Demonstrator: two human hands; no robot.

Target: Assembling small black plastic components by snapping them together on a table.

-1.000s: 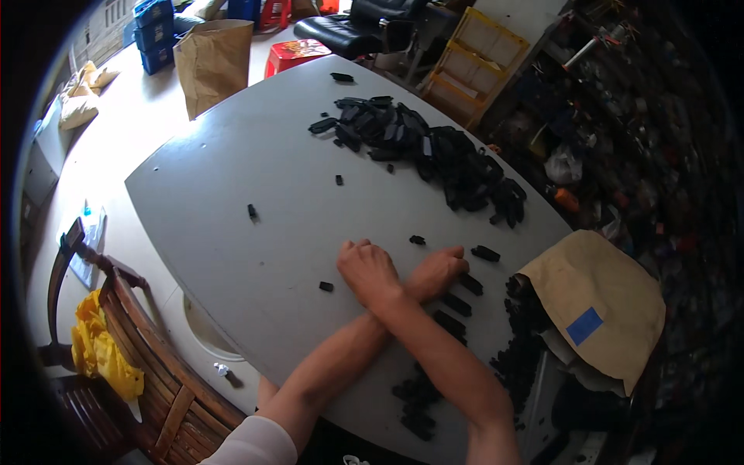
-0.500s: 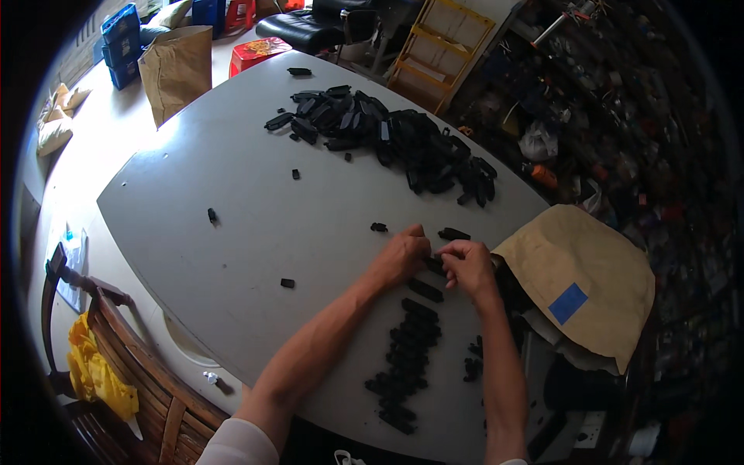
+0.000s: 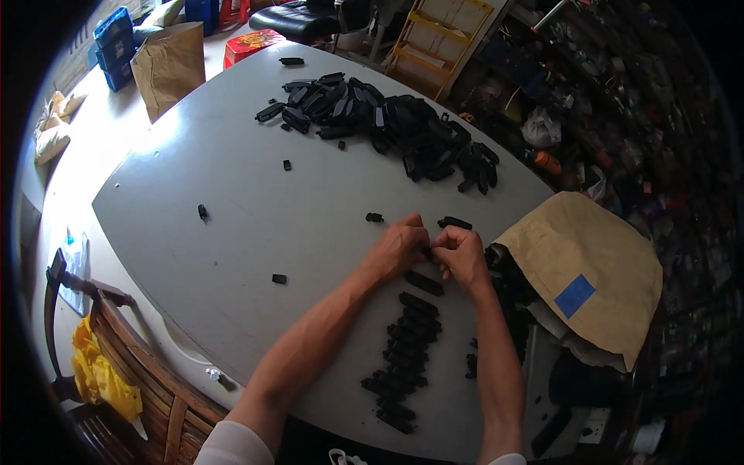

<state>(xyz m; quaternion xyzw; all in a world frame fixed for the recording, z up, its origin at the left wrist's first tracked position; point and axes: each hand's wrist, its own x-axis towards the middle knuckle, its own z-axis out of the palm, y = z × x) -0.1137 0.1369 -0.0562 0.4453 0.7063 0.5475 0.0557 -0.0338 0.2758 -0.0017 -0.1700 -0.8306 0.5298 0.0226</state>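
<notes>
My left hand [image 3: 397, 249] and my right hand [image 3: 463, 261] meet over the table, fingers closed. Between their fingertips a small black plastic part [image 3: 428, 253] shows, mostly hidden. Just below them lies a long black plastic piece [image 3: 424, 283] by itself. A row of similar black pieces [image 3: 407, 349] runs toward the near edge, stacked side by side. Beyond my hands another long black piece [image 3: 455, 223] rests on the table, and a smaller black part [image 3: 374, 218] sits to its left.
A large heap of black pieces [image 3: 387, 120] covers the far part of the grey table [image 3: 232, 232]. Small loose black parts [image 3: 279, 279] are scattered left. An open brown paper bag [image 3: 597, 263] with black pieces lies at right. A wooden chair [image 3: 147, 372] stands lower left.
My hands have drawn slightly closer together, the right one shifting a little left, still at the same small black part. The whole view has tilted slightly.
</notes>
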